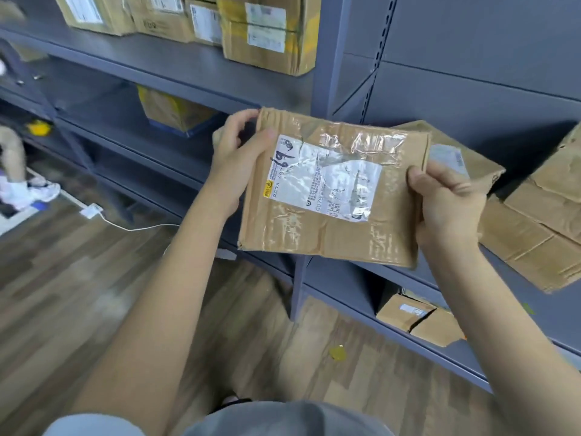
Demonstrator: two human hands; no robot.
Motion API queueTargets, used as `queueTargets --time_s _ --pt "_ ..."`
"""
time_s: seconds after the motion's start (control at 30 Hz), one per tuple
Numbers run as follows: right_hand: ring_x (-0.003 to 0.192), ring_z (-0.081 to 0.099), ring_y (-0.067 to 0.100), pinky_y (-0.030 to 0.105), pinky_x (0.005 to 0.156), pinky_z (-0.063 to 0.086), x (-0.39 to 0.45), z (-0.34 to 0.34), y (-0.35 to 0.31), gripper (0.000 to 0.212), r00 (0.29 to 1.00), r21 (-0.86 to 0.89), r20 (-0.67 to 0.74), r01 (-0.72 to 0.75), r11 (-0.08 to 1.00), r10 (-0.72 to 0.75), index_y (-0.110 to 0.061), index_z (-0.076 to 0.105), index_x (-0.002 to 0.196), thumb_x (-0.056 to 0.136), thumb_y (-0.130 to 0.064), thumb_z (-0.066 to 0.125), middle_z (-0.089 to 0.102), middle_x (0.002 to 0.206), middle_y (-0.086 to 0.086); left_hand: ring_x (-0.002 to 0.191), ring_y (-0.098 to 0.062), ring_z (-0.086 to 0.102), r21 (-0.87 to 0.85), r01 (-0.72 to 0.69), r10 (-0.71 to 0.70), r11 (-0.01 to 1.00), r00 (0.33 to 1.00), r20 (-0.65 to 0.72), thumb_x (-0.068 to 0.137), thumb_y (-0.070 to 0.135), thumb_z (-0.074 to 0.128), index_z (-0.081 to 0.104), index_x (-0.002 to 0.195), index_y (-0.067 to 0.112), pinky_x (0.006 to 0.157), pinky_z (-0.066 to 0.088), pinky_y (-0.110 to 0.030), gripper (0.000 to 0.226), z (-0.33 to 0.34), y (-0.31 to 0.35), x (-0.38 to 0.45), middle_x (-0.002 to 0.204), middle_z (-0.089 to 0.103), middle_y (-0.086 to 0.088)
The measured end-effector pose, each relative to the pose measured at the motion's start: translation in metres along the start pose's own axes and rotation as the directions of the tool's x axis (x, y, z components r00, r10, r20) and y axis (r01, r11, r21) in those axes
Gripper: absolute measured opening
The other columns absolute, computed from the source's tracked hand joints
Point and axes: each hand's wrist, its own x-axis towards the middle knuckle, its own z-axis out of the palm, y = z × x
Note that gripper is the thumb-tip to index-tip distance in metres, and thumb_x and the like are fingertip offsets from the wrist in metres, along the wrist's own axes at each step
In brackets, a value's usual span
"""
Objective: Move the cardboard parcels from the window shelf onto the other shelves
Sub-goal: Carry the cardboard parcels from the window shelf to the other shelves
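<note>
I hold a flat cardboard parcel (pixel 317 234) with a white shipping label and shiny tape in front of the grey metal shelves (pixel 176 62). My left hand (pixel 234 166) grips its upper left edge, thumb on the label side. On the opposite side my right hand (pixel 446 206) grips the right edge. Behind the parcel a second cardboard parcel (pixel 471 162) shows on the right, by the right-hand shelf; what bears it is hidden.
Several parcels (pixel 267 33) stand on the upper left shelf, one (pixel 173 111) on the shelf below. Large boxes (pixel 534 234) lie on the right shelf and a smaller one (pixel 415 319) beneath. Another person's leg and shoe (pixel 28 187) and a white cable (pixel 125 225) are on the wooden floor at left.
</note>
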Motion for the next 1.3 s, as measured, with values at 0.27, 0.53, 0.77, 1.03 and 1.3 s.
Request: queueTargets --time_s 0.27,0.53,0.77,1.03,1.3 --pt "0.072 0.065 0.006 0.021 0.067 0.051 -0.026 0.137 0.032 0.015 0.984 -0.106 0.174 -0.01 0.994 0.028 -0.016 0.072 0.088 0.087 -0.005 0.063 0.073 0.076 -0.008 0.083 -0.022 0.068 -0.206 0.171 -0.181 0.964 0.983 -0.032 0.084 0.014 0.061 0.06 0.101 0.021 0.073 0.055 -0.035 0.018 -0.132 -0.007 0.014 0.096 0.07 -0.007" --pt "0.1 0.061 -0.001 0.022 0.085 0.051 -0.016 0.257 0.052 0.068 0.821 -0.278 0.536 -0.048 0.959 0.197 -0.025 0.045 0.135 0.075 -0.039 0.074 0.057 0.122 -0.013 0.074 -0.016 0.069 -0.219 0.077 -0.141 0.973 0.945 -0.294 0.091 0.013 0.055 0.06 0.092 0.022 0.065 0.053 -0.031 0.01 -0.247 -0.008 0.045 0.08 0.073 0.001" --pt "0.089 0.07 0.017 0.031 0.071 0.057 -0.01 0.328 0.068 0.027 0.659 -0.237 0.7 -0.146 0.96 0.274 -0.02 0.058 0.113 0.087 -0.016 0.06 0.073 0.101 0.0 0.076 -0.016 0.069 -0.168 -0.002 -0.049 0.986 0.954 -0.295 0.092 0.017 0.054 0.061 0.096 0.02 0.063 0.053 -0.026 0.008 -0.294 0.001 0.098 0.085 0.073 0.001" --pt "0.09 0.069 0.014 0.027 0.072 0.054 0.055 0.414 0.049 0.031 0.764 0.045 0.639 0.074 0.996 -0.086 -0.014 0.057 0.115 0.084 -0.012 0.061 0.073 0.095 -0.005 0.076 -0.008 0.068 -0.093 -0.277 0.256 0.956 0.948 -0.192 0.095 0.016 0.051 0.059 0.093 0.021 0.067 0.053 -0.024 0.01 -0.318 0.061 0.214 0.078 0.072 0.011" --pt "0.104 0.064 0.018 0.034 0.089 0.051 0.138 0.489 0.052 0.032 0.819 0.049 0.513 0.272 0.961 -0.257 -0.025 0.058 0.111 0.079 -0.02 0.062 0.068 0.107 -0.004 0.088 -0.019 0.068 -0.1 -0.323 0.321 0.941 0.946 -0.036 0.086 0.025 0.058 0.058 0.096 0.02 0.079 0.055 -0.035 0.011 -0.328 0.072 0.359 0.089 0.071 0.002"
